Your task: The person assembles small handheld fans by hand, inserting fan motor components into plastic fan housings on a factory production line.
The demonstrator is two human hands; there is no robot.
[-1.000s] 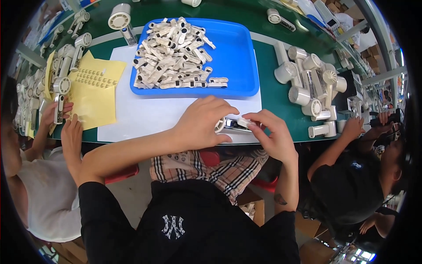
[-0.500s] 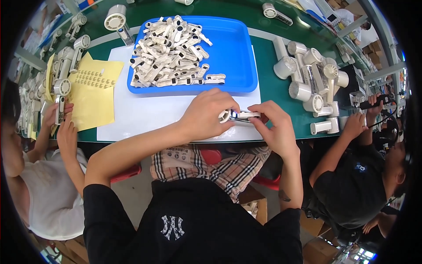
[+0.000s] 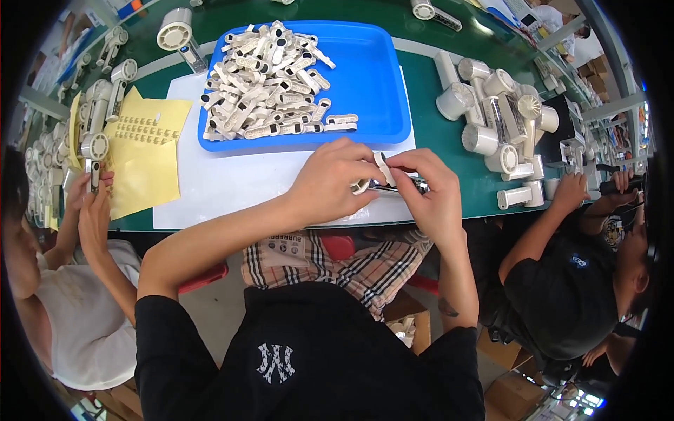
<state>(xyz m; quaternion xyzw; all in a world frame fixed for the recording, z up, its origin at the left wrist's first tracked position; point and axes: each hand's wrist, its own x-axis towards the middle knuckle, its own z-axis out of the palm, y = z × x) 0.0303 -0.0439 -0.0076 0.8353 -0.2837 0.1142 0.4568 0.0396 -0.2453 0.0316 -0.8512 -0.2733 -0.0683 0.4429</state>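
Observation:
My left hand point(image 3: 331, 179) is closed around the head of a white handheld fan point(image 3: 360, 187), just above the near edge of the table. The fan's handle extends to the right, its inside looking dark and shiny, and fingers hide much of it. Between the thumb and fingers of my right hand point(image 3: 430, 184) is a small white cover piece point(image 3: 383, 167) with a dark end, tilted up over the handle. Beyond my hands stands a blue tray point(image 3: 368, 77), with a heap of similar cover pieces point(image 3: 270, 84) on its left side.
White paper point(image 3: 210, 182) lies under the tray. Several white fans point(image 3: 502, 123) are piled at the right, and one fan point(image 3: 175, 31) stands at the back left. A person on the left holds a fan point(image 3: 95, 147) by yellow sheets point(image 3: 151, 175); another person point(image 3: 576, 259) works at the right.
The cover piece was lying along the fan's handle and is now raised and tilted in my right fingers. My left hand stays on the fan.

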